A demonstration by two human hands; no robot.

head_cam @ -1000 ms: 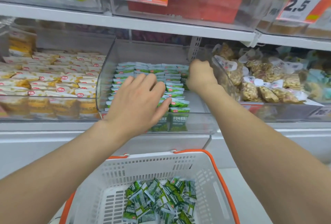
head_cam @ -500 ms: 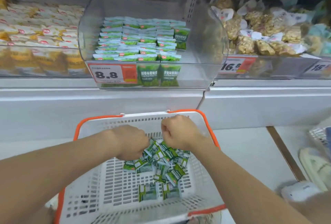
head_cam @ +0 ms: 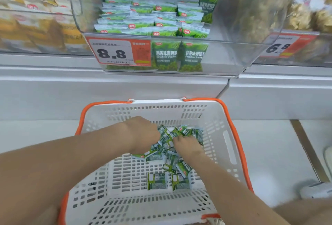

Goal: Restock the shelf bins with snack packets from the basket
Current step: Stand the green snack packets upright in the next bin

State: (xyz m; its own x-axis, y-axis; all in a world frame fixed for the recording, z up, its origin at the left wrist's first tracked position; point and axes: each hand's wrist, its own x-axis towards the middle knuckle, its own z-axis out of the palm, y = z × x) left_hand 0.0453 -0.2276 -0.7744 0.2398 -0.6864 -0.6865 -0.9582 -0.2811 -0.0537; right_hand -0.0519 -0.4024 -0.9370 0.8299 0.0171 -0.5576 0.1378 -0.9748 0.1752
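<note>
2 grips unreadable; left hand (head_cam: 143,135) and right hand (head_cam: 188,146) fingers buried among basket (head_cam: 179,101) packets (head_cam: 157,181).

— What does the orange-and-white price card (head_cam: 118,53) on the clear plastic shelf bin (head_cam: 233,54) read?
— "8.8". The neighbouring orange-and-white card (head_cam: 280,46), right, reads "6.8". The upright green snack packets (head_cam: 166,55) carry "蒜香味青豌豆" and "Garlic Flavor Green", then cut off.

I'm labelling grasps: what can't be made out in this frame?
All head view.
Left hand: fingers hidden under its own back, among green packets.
Right hand: fingertips buried in packets.
Right price tag: blurred, left part behind the clear bin.
Yellow packets: motion-blurred.
</note>
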